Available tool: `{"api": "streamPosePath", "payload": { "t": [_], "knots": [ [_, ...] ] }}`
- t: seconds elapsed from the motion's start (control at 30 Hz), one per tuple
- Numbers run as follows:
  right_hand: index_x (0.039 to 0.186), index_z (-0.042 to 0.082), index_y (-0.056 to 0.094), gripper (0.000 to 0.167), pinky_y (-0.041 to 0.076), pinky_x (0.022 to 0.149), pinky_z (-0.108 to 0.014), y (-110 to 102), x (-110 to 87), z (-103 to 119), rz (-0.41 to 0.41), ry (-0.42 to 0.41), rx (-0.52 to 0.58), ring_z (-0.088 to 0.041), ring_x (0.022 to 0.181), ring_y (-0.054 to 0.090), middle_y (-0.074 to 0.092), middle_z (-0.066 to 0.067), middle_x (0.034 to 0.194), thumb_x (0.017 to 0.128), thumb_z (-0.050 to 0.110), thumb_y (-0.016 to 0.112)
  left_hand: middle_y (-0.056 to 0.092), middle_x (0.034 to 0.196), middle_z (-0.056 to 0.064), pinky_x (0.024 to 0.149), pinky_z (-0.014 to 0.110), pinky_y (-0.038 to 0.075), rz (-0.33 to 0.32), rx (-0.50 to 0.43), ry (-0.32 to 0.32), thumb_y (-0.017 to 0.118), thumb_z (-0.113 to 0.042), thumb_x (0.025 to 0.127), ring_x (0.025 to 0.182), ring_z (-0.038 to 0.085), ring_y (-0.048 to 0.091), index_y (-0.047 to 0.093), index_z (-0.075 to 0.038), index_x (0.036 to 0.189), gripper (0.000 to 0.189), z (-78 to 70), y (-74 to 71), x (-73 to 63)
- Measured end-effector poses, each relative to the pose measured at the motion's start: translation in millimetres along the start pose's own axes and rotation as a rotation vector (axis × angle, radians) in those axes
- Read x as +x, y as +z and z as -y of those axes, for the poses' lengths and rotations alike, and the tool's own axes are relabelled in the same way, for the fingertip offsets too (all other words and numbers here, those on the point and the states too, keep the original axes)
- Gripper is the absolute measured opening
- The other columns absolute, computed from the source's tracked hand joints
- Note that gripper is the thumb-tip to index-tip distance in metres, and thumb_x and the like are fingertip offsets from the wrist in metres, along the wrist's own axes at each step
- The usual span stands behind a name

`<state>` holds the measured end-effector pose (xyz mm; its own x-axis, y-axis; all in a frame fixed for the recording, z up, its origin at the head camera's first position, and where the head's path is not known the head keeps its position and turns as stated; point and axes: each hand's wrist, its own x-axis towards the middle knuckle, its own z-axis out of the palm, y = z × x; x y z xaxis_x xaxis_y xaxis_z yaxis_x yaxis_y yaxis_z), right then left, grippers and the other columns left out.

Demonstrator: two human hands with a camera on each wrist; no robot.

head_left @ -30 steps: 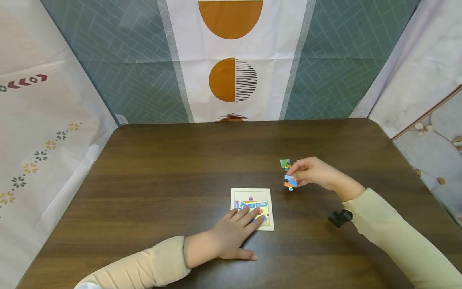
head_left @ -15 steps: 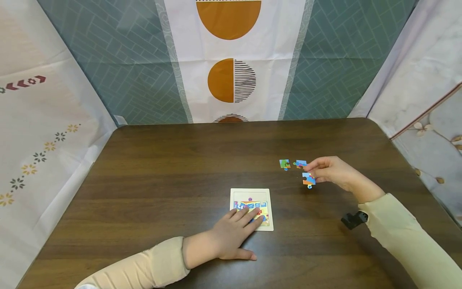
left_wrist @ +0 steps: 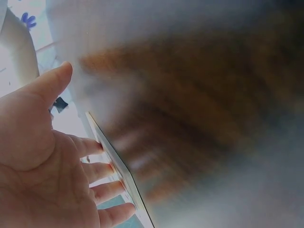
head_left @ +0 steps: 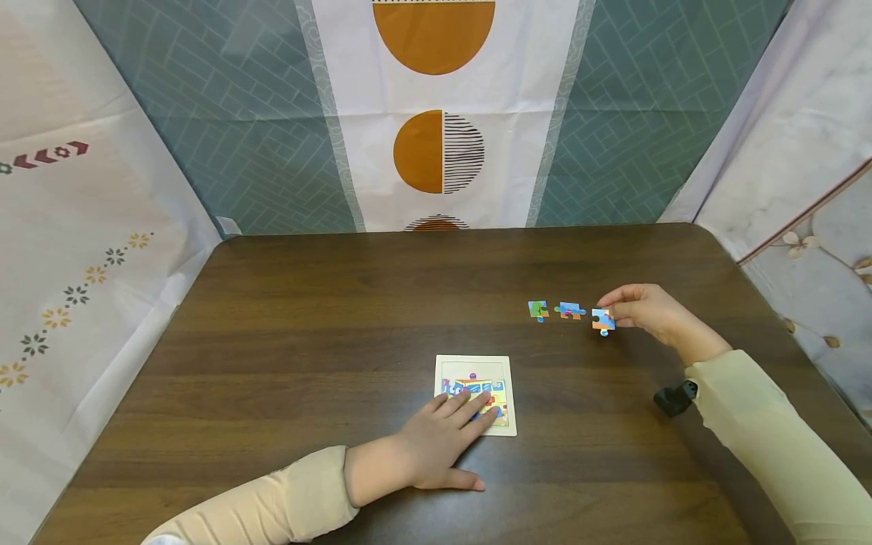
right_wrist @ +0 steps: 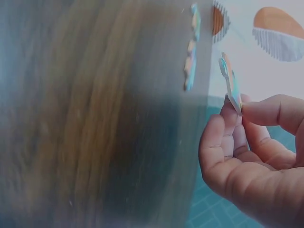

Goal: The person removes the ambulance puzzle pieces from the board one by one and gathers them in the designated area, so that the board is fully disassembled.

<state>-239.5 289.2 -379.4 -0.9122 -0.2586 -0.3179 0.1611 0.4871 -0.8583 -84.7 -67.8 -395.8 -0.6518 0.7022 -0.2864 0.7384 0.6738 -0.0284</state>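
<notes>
Between thumb and fingers, my right hand point(head_left: 643, 309) pinches a blue and orange jigsaw piece point(head_left: 602, 319) by its right edge. The right wrist view shows this piece point(right_wrist: 231, 85) tilted and raised off the table. To its left lie two more pieces on the table: a blue one with a pink mark point(head_left: 570, 310) and a green one point(head_left: 538, 309). My left hand point(head_left: 446, 439) rests with straight, spread fingers on a cream puzzle tray point(head_left: 473, 365), covering part of the colourful pieces inside. In the left wrist view, the fingertips point(left_wrist: 124, 212) lie along the tray's edge.
The brown wooden table point(head_left: 327, 303) reaches back to a hanging cloth point(head_left: 272, 136) with orange circles on its white middle band. Pale patterned cloths hang at the left and right sides. A black wrist device point(head_left: 674, 399) sits under the right sleeve.
My right hand has carried the pinched piece to the right, then slightly up, into line with the other two pieces, uncovering the middle one. The left hand has stayed on the tray.
</notes>
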Motion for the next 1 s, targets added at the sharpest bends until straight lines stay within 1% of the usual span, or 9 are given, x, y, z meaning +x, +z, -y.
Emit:
{"api": "streamPosePath", "payload": {
  "t": [0.17, 0.27, 0.47, 0.63, 0.73, 0.8, 0.83, 0.93, 1.0],
  "knots": [
    [0.122, -0.017, 0.048, 0.036, 0.05, 0.075, -0.016, -6.9, 9.8, -4.3, -0.023, 0.019, -0.044, 0.001, 0.082, 0.056, 0.058, 0.012, 0.092, 0.095, 0.006, 0.054, 0.016, 0.16, -0.003, 0.114, 0.038, 0.027, 0.005, -0.006, -0.001, 0.042, -0.071, 0.086, 0.145, 0.019, 0.023, 0.021, -0.023, 0.153, 0.084, 0.8, -0.1, 0.3],
    [0.124, -0.018, 0.046, 0.037, 0.05, 0.075, -0.016, -8.2, 13.8, -6.5, -0.034, 0.023, -0.031, 0.002, 0.082, 0.055, 0.058, 0.014, 0.091, 0.095, 0.005, 0.053, 0.016, 0.16, -0.002, 0.114, 0.038, 0.027, 0.004, -0.007, 0.002, 0.041, -0.071, 0.087, 0.145, 0.02, 0.023, 0.021, -0.023, 0.153, 0.084, 1.0, -0.4, 0.3],
    [0.125, -0.02, 0.044, 0.04, 0.05, 0.073, -0.015, -5.2, 20.9, -9.2, -0.075, -0.007, -0.05, 0.004, 0.08, 0.055, 0.059, 0.01, 0.091, 0.094, 0.004, 0.053, 0.016, 0.16, -0.002, 0.114, 0.038, 0.028, 0.005, -0.01, 0.007, 0.041, -0.071, 0.087, 0.145, 0.02, 0.023, 0.021, -0.023, 0.153, 0.084, 0.9, -1.4, 0.2],
    [0.122, -0.018, 0.049, 0.038, 0.049, 0.07, -0.016, -0.9, 24.7, -9.0, -0.144, 0.0, -0.146, 0.001, 0.079, 0.054, 0.062, -0.007, 0.101, 0.092, 0.004, 0.056, 0.017, 0.16, -0.002, 0.114, 0.039, 0.028, 0.001, -0.016, 0.008, 0.042, -0.07, 0.087, 0.145, 0.02, 0.023, 0.022, -0.022, 0.153, 0.084, 0.6, -2.0, 0.0],
    [0.119, -0.016, 0.052, 0.037, 0.049, 0.074, -0.024, -0.5, 26.1, -11.0, -0.187, 0.027, -0.178, -0.01, 0.085, 0.054, 0.057, -0.021, 0.114, 0.09, 0.006, 0.058, 0.017, 0.16, -0.002, 0.114, 0.039, 0.027, 0.001, -0.022, 0.009, 0.042, -0.07, 0.087, 0.145, 0.02, 0.022, 0.022, -0.022, 0.153, 0.084, 0.2, -2.3, 0.1],
    [0.117, -0.015, 0.053, 0.037, 0.049, 0.079, -0.032, -2.7, 27.3, -13.8, -0.196, 0.044, -0.169, -0.019, 0.09, 0.054, 0.053, -0.026, 0.119, 0.089, 0.008, 0.061, 0.017, 0.16, -0.001, 0.114, 0.039, 0.027, 0.004, -0.029, 0.009, 0.043, -0.07, 0.087, 0.145, 0.02, 0.022, 0.022, -0.022, 0.152, 0.084, 0.1, -2.5, 0.2],
    [0.114, -0.013, 0.057, 0.035, 0.049, 0.078, -0.032, -5.3, 28.8, -16.9, -0.194, 0.038, -0.152, -0.021, 0.089, 0.054, 0.055, -0.024, 0.116, 0.088, 0.009, 0.063, 0.016, 0.16, -0.001, 0.114, 0.04, 0.027, 0.007, -0.03, 0.008, 0.043, -0.07, 0.087, 0.145, 0.02, 0.022, 0.022, -0.022, 0.153, 0.084, 0.2, -2.5, 0.2],
    [0.111, -0.012, 0.058, 0.033, 0.05, 0.086, -0.04, -9.4, 30.6, -19.3, -0.172, 0.038, -0.143, -0.021, 0.089, 0.056, 0.058, -0.02, 0.108, 0.087, 0.009, 0.065, 0.015, 0.16, -0.001, 0.114, 0.04, 0.027, 0.016, -0.03, 0.004, 0.042, -0.07, 0.087, 0.145, 0.02, 0.021, 0.021, -0.022, 0.153, 0.084, 0.4, -2.4, 0.4],
    [0.112, -0.013, 0.057, 0.033, 0.052, 0.083, -0.035, -11.1, 31.4, -17.8, -0.151, 0.042, -0.17, -0.014, 0.083, 0.057, 0.062, -0.016, 0.102, 0.087, 0.007, 0.064, 0.015, 0.16, -0.002, 0.114, 0.039, 0.026, 0.023, -0.027, 0.0, 0.042, -0.07, 0.087, 0.145, 0.02, 0.021, 0.02, -0.023, 0.153, 0.085, 0.5, -2.2, 0.6]
  ]
}}
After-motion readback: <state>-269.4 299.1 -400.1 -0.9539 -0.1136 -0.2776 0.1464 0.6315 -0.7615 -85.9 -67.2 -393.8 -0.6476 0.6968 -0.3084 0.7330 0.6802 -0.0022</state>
